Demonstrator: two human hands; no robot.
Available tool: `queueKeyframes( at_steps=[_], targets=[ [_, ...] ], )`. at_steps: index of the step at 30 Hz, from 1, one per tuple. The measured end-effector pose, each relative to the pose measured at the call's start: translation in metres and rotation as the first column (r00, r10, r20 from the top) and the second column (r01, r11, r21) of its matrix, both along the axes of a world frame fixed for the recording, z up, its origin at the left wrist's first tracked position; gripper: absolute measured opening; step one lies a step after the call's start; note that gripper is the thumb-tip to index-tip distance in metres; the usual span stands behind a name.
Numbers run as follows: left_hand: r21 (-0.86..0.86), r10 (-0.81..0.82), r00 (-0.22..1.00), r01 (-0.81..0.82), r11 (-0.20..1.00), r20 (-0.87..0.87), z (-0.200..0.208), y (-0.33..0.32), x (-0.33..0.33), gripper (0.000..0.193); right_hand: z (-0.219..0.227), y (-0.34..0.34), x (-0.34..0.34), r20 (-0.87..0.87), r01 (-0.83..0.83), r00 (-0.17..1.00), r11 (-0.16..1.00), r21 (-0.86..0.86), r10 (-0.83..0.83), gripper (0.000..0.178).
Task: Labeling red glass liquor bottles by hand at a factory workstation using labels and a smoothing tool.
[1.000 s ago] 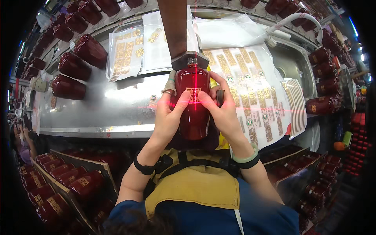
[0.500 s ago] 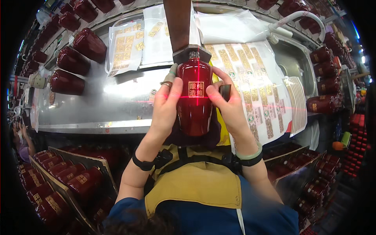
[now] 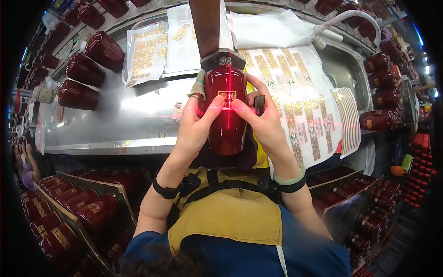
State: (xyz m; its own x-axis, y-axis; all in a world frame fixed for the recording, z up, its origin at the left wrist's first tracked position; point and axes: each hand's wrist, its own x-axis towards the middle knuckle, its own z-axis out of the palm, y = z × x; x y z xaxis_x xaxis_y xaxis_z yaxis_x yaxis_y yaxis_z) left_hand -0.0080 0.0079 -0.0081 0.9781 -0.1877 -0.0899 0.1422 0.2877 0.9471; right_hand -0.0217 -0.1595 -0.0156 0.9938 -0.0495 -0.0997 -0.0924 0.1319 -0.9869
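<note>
Dark red and glossy, the bottle [image 3: 227,127] is, in the head view, at the middle of the bench's front edge, its neck directed toward the rear edge and a brown hexagonal block [image 3: 236,60]. Left hand [image 3: 190,117]: closed around the bottle's left side, thumb on the lower left part of a square gold label [image 3: 227,98]. A grey cover [image 3: 198,87] encloses one finger. Right hand [image 3: 264,115]: closed around the right side, thumb on the label's lower right part; a small dark piece [image 3: 259,105] is at its fingers, whether held or worn cannot be told. Red light lines cross on the bottle. Bench [image 3: 110,122], metal: three red bottles [image 3: 77,95] stand toward the left edge; a sheet of square labels [image 3: 144,55] lies near the rear edge; a sheet of long gold labels [image 3: 302,111] extends right of the bottle toward the front edge; a sink [image 3: 344,69] adjoins the right end.
</note>
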Motion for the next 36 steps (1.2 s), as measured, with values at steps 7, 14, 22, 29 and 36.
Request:
queueKeyframes(
  at_steps=[7, 14, 22, 29, 36],
  targets=[
    [0.028, 0.024, 1.000, -0.024, 0.999, 0.004, 0.002, -0.001, 0.000, 0.070, 0.001, -0.002, 0.001, -0.004, -0.020, 1.000, 1.000, 0.001, 0.020, 0.071],
    [0.033, 0.056, 0.998, -0.056, 0.998, 0.011, 0.000, -0.003, 0.002, 0.068, 0.001, 0.000, 0.001, -0.020, 0.011, 1.000, 0.999, -0.044, -0.012, 0.069],
    [-0.110, 0.017, 0.995, -0.028, 0.994, -0.102, 0.002, 0.003, 0.004, 0.061, 0.008, -0.008, 0.004, -0.031, -0.058, 0.998, 0.998, 0.017, 0.058, 0.058],
    [-0.041, 0.028, 0.999, -0.029, 0.999, -0.032, 0.005, 0.002, 0.002, 0.069, 0.028, -0.013, -0.022, 0.075, 0.093, 0.993, 0.995, 0.040, -0.095, 0.033],
    [0.012, 0.026, 1.000, -0.026, 1.000, -0.002, 0.005, 0.001, 0.000, 0.074, 0.024, -0.003, -0.047, 0.153, 0.054, 0.988, 0.956, -0.289, -0.010, 0.017]
  ],
)
